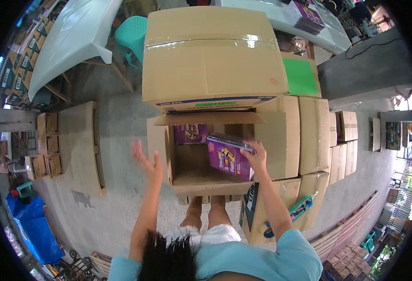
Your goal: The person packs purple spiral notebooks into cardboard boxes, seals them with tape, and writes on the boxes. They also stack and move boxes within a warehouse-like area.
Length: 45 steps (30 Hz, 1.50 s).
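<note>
An open cardboard box [196,188] stands in front of me with its far flap raised. My right hand [256,158] grips the right edge of a purple printed pack [228,158], thick and shiny along its top edge, which is tilted over the right part of the box. Another purple pack [190,134] sits inside at the far left corner. The box floor [192,164] shows as bare brown cardboard at the left. Outside the box's left side, my left hand [149,164] is raised with its fingers spread, holding nothing.
A large taped carton [210,61] rises just beyond the open box. More closed cartons [313,136] are stacked at the right; a green tray [302,207] with small tools lies on a nearer one. A teal stool [132,35] and white-covered table [72,40] stand far left.
</note>
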Motion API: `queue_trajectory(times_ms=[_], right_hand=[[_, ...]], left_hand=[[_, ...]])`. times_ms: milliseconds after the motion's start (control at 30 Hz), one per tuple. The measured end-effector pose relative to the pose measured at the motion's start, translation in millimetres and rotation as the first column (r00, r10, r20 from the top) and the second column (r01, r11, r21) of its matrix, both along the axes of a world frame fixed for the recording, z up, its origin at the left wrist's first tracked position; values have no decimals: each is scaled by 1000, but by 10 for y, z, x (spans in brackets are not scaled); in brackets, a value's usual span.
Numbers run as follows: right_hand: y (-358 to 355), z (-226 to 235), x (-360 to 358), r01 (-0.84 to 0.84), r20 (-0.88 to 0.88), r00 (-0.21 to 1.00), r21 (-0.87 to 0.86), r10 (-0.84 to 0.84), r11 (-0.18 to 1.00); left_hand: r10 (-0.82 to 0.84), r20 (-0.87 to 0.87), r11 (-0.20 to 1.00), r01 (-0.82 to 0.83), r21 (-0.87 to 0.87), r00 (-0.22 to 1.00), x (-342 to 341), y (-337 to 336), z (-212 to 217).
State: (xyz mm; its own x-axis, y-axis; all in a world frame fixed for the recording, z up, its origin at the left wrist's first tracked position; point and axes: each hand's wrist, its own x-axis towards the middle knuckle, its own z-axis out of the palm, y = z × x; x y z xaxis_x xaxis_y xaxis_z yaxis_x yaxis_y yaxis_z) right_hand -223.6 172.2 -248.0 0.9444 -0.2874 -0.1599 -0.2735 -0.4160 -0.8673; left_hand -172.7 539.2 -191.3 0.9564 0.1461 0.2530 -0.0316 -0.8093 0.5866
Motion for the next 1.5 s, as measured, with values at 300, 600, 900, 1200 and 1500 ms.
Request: queue_trajectory(times_ms=[300,600,900,1200,1500], right_hand=[[146,-1633,375,-247,6,932,-723,363,645],[544,-2718,703,-642,-812,497,-106,307,759],[-665,53,1101,-478,-667,59,634,742,608],[-2800,1027,2686,356,-107,928,531,-356,769],[-4112,416,5330,599,-281,689,740,-668,306]], left_hand=[[90,-309,994,-65,90,947,-1345,451,-833],[327,-201,935,-347,-73,923,-865,830,-1015],[-257,520,966,229,118,815,1757,-1036,1514],[-492,-100,760,483,434,865,3778,-3445,1256],[-468,-248,761,529,374,848,4014,-3764,1221]])
